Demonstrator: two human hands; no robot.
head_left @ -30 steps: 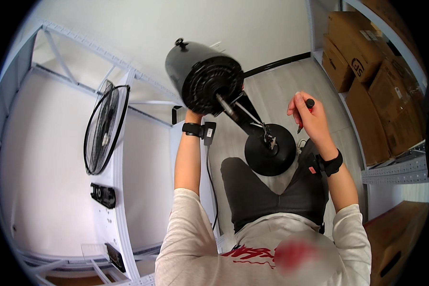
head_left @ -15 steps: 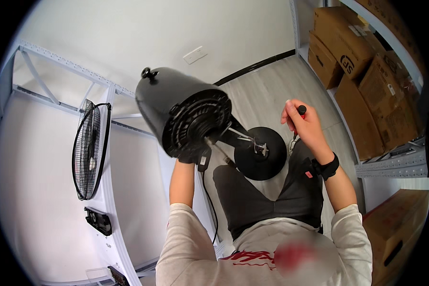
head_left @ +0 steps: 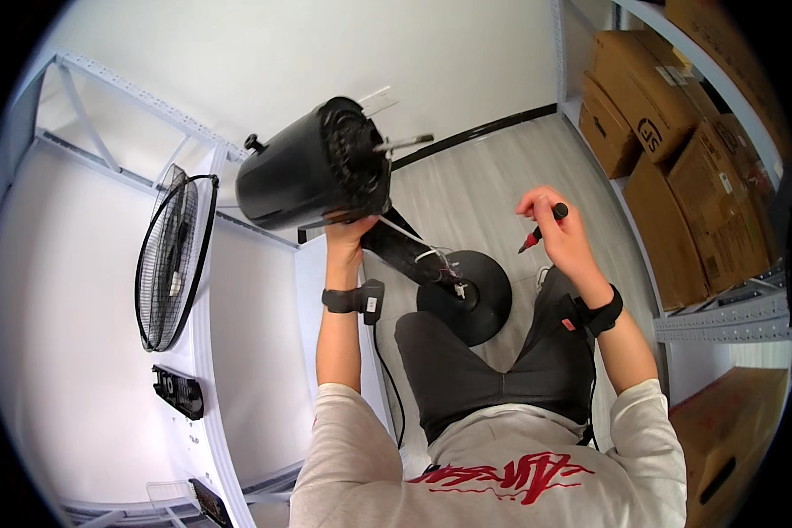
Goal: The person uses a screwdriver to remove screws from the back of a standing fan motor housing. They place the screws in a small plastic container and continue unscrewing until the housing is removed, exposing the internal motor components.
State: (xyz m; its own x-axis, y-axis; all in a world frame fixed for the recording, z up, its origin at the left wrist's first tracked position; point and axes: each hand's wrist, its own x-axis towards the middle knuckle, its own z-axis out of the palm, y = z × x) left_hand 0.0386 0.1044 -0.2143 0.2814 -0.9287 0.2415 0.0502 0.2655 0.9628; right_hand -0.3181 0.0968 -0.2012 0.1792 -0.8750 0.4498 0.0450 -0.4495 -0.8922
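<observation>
My left hand (head_left: 350, 229) grips the underside of a black fan motor housing (head_left: 304, 167), its fingers partly hidden beneath it. The housing lies tilted, with a bare metal shaft (head_left: 405, 143) pointing right from its vented end. Below it, a black fan column (head_left: 396, 251) slants down to a round black base (head_left: 495, 295) on the floor in front of my knees. Loose wires (head_left: 444, 261) come out around the column and base. My right hand (head_left: 561, 242), apart from the fan, is closed around a red-and-black screwdriver (head_left: 532, 238) whose tip points down and left.
On the white shelf (head_left: 211, 387) to my left, a black wire fan grille (head_left: 176, 255) stands on edge, with a black plastic part (head_left: 178, 392) nearer me and some small pieces beside it. Cardboard boxes (head_left: 651, 97) fill the right rack. A black cable (head_left: 389, 374) hangs by my left leg.
The motor housing has turned in my left hand, so its shaft now points right instead of toward me. My right hand has tilted the screwdriver, bringing its tip into clear view.
</observation>
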